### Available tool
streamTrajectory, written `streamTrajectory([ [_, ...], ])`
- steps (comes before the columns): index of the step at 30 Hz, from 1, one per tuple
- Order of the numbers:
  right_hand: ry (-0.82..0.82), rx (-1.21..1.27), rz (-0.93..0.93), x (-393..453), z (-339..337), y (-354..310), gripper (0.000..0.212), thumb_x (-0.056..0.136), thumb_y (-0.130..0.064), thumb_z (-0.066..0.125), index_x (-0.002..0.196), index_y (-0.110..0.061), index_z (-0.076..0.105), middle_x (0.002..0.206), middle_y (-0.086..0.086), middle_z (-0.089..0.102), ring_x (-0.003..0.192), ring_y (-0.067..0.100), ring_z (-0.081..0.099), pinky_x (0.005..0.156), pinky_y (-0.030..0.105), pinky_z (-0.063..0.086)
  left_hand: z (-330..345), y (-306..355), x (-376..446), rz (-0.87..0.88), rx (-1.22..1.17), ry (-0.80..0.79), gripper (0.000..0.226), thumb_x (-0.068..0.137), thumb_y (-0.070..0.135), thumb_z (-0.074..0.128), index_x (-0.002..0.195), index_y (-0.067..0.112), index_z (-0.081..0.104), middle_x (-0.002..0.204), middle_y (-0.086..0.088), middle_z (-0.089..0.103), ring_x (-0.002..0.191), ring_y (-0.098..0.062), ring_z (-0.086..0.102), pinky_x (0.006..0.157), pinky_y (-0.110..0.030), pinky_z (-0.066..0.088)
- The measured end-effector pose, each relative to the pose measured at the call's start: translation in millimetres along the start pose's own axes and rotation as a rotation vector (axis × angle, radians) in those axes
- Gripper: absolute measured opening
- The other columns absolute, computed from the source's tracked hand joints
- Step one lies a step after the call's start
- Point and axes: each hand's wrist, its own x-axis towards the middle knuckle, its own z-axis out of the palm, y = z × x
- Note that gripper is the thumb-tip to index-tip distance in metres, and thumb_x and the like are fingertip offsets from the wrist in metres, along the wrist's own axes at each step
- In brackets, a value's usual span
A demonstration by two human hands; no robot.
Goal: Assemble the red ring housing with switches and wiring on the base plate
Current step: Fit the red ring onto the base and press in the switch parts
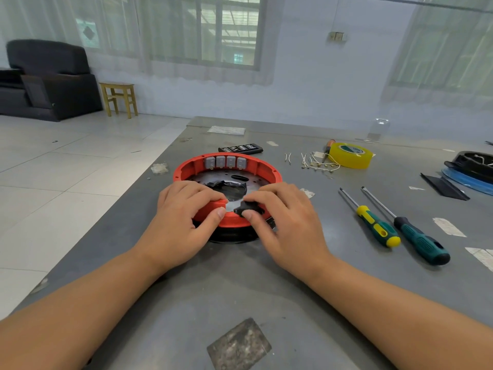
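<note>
red ring (266, 170) sits on the metal plate (213, 180) on the grey table (240, 276). four grey switches (225, 162) line its far inner wall. left hand (184, 222) grips the near rim, fingers curled. right hand (282, 222) pinches a small black part (244, 208), possibly a switch.

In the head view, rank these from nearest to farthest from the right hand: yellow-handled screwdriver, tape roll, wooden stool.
From the right hand:
1. Yellow-handled screwdriver, on the table just to its right.
2. Tape roll, farther back on the table, to the right.
3. Wooden stool, on the floor across the room, far left.
</note>
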Motion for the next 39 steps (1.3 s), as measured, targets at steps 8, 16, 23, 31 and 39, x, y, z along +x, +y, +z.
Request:
streamTrajectory([
  [8,0.039,0.020,0.056,20.0,20.4,-3.2,0.023,0.097,-0.033,0.065,0.113,-0.019,0.074,0.110,-0.002,0.068,0.102,0.017,0.064,0.085,0.038,0.046,4.1,-3.3,-0.1,-0.023,-0.035,0.034,0.039,0.092,0.054,0.052,0.126,0.037,0.062,0.121,0.023,0.061,0.128,-0.004,0.048,0.116,-0.021,0.020],
  [16,0.024,0.036,0.033,21.0,24.2,-2.8,0.022,0.097,-0.032,0.066,0.113,-0.019,0.073,0.110,-0.002,0.068,0.102,0.014,0.063,0.088,0.034,0.045,6.8,-2.3,-1.2,-0.047,-0.076,0.077,0.029,0.088,0.058,0.053,0.116,0.050,0.050,0.113,0.037,0.053,0.123,0.026,0.026,0.108,-0.016,0.022],
  [23,0.006,0.042,0.030,20.2,22.9,-2.8,0.023,0.097,-0.032,0.065,0.114,-0.019,0.074,0.111,0.000,0.067,0.101,0.016,0.063,0.087,0.037,0.047,3.8,1.5,-1.4,0.011,-0.089,0.142,0.025,0.092,0.037,0.066,0.116,0.043,0.059,0.112,0.036,0.059,0.120,0.026,0.036,0.109,-0.022,0.029],
  [31,0.013,0.078,0.032,20.9,23.0,-1.1,0.022,0.096,-0.030,0.069,0.112,-0.016,0.076,0.109,0.001,0.069,0.102,0.018,0.066,0.087,0.041,0.048,1.3,7.4,-0.5,-0.021,-0.154,0.184,0.020,0.089,0.034,0.072,0.108,0.041,0.069,0.106,0.035,0.064,0.111,0.011,0.056,0.097,-0.008,0.039],
  [39,-0.061,0.164,0.048,17.3,15.1,5.8,0.029,0.091,-0.019,0.072,0.120,-0.016,0.068,0.115,-0.007,0.068,0.104,0.004,0.059,0.096,0.026,0.041,1.7,11.5,-1.2,-0.092,-0.231,0.184,0.019,0.087,0.038,0.072,0.104,0.046,0.070,0.104,0.033,0.068,0.108,-0.001,0.064,0.095,-0.020,0.048],
])
